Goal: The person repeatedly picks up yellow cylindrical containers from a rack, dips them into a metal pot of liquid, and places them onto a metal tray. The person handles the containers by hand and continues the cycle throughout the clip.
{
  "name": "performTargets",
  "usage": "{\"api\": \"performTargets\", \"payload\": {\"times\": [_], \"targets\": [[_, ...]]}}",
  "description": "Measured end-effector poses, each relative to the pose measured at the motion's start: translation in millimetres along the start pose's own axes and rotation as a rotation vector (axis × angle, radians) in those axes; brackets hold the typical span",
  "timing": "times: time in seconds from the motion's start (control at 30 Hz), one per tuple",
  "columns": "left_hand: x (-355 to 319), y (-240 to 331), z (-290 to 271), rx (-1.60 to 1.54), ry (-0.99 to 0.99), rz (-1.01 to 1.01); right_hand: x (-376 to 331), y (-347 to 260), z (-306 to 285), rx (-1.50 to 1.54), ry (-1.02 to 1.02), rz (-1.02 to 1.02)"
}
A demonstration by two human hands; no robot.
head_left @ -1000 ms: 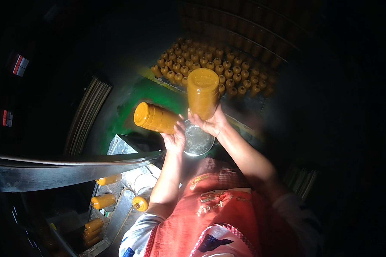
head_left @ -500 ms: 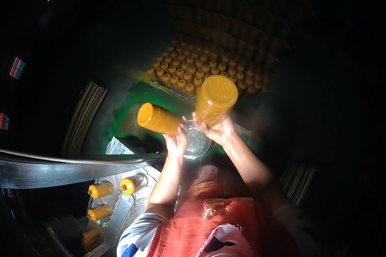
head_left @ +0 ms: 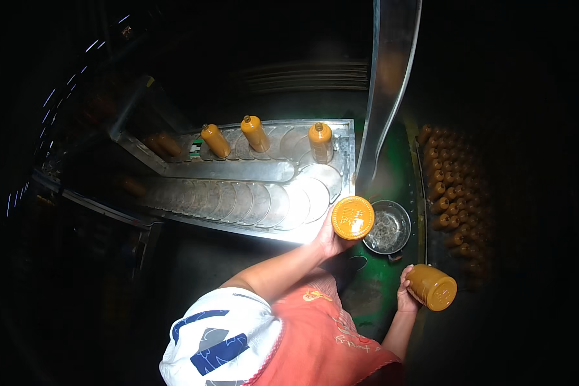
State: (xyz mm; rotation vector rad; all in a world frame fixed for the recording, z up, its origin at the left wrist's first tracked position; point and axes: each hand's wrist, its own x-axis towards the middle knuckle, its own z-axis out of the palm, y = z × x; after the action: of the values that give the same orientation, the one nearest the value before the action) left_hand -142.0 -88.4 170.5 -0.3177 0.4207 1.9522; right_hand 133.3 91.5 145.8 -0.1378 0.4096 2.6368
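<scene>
An ochre-yellow bottle [head_left: 353, 217] is gripped in my left hand [head_left: 328, 237], its round embossed base turned up toward me. This hand is beside the near right corner of the conveyor [head_left: 264, 207], whose track is made of overlapping rounded plates. Lower right, my right hand [head_left: 406, 297] is closed around a second ochre-yellow bottle [head_left: 433, 287], tilted so its base points right and toward me. The necks of both held bottles are hidden. Three similar bottles stand neck up along the conveyor's far side, one [head_left: 321, 143] close to its right end.
Between my hands, a round metal pan [head_left: 387, 227] sits low over a green floor [head_left: 374, 289]. Many ochre bottles [head_left: 453, 186] stand in rows at right. An upright metal strip [head_left: 390, 83] rises by the conveyor's right end. Dark surroundings hide much else.
My view has turned left, bringing the conveyor up ahead and the bottle rows to the right. My hands have moved apart, the left one to the conveyor's corner, each still holding its bottle.
</scene>
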Motion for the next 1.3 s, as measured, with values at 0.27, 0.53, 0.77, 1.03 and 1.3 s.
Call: {"api": "performTargets", "payload": {"times": [0.27,0.53,0.77,1.03,1.3], "targets": [[-200.2,69.9,-82.8,0.108,0.360,0.373,-124.0,24.3,-94.7,-0.008,0.628,0.048],[-243.9,221.4,-121.0,0.593,0.682,0.819,-34.4,110.6,-73.3,-0.591,0.730,-0.188],[-130.0,394.4,-94.0,1.543,0.526,1.354,63.9,248.0,-50.8,-0.901,0.574,-0.174],[-8.4,464.9,-119.2,1.954,0.692,0.880,130.2,392.9,1.6,-2.156,0.200,-0.515],[-79.4,434.7,-121.7,1.650,0.561,1.284,201.7,435.1,-17.5,-2.492,-0.520,-0.429]]}}
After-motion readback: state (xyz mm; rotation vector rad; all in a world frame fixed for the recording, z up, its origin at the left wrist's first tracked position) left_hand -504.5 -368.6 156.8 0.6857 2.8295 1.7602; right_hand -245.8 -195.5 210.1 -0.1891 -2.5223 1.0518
